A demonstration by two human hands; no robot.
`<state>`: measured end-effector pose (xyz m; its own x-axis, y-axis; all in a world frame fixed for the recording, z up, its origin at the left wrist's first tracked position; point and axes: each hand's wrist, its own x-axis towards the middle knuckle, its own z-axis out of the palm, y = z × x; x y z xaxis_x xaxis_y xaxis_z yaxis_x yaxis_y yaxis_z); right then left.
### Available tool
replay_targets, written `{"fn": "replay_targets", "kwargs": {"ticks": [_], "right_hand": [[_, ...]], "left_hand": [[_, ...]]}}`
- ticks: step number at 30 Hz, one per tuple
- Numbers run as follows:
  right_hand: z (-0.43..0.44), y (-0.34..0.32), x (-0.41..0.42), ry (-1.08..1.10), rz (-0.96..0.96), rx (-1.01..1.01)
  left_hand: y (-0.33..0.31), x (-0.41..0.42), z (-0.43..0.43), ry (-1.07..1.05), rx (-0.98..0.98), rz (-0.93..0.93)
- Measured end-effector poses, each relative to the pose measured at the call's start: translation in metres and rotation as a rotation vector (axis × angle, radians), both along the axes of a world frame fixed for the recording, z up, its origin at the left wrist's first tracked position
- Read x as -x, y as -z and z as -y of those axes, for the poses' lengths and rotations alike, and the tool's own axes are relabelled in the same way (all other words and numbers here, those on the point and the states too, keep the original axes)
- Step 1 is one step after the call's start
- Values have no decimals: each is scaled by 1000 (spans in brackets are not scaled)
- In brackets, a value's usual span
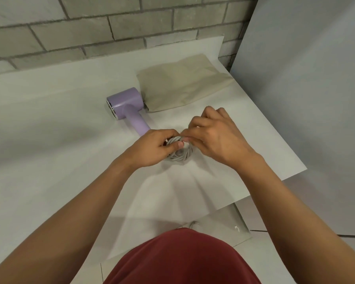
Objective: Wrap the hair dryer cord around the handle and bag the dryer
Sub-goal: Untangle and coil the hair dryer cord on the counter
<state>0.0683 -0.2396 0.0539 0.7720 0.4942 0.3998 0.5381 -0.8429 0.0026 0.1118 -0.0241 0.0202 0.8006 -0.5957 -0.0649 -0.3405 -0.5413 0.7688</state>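
Hair dryer (124,104): lilac, lying on its side on the white sheet (49,119), with the chrome-ringed end facing left and the back of the barrel touching or just beside the bag's near-left corner.
Handle (138,124): runs from the barrel toward the person; its lower end disappears behind the left hand.
Cord (179,155): grey, gathered into a small round coil of several loops between the two hands, at or just past the end of the handle. I cannot tell whether the loops go round the handle or only sit beside it.
Left hand (152,149): fingers curled round the left side of the coil, thumb laid across the top of the loops.
Right hand (215,138): thumb and forefinger pinch a strand at the top edge of the coil; the other fingers are bent and raised above it.
Bag (182,85): beige cloth, lying flat on the sheet beyond the hands.
Surroundings: grey brick wall (90,27) behind, a pale panel (305,78) standing at the right, and the person's dark red garment (182,259) at the bottom edge.
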Motion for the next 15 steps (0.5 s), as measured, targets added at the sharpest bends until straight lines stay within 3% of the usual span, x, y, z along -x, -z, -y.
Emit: {"fn": "replay_targets", "kwargs": {"ticks": [6, 10, 15], "right_hand": [[9, -1, -3, 187, -234, -633], [4, 1, -2, 262, -287, -795], [2, 2, 0, 347, -307, -938]], "left_hand": [[-6, -3, -3, 0, 115, -116], [-10, 1, 0, 34, 183, -197], [-2, 10, 5, 79, 80, -171]]}}
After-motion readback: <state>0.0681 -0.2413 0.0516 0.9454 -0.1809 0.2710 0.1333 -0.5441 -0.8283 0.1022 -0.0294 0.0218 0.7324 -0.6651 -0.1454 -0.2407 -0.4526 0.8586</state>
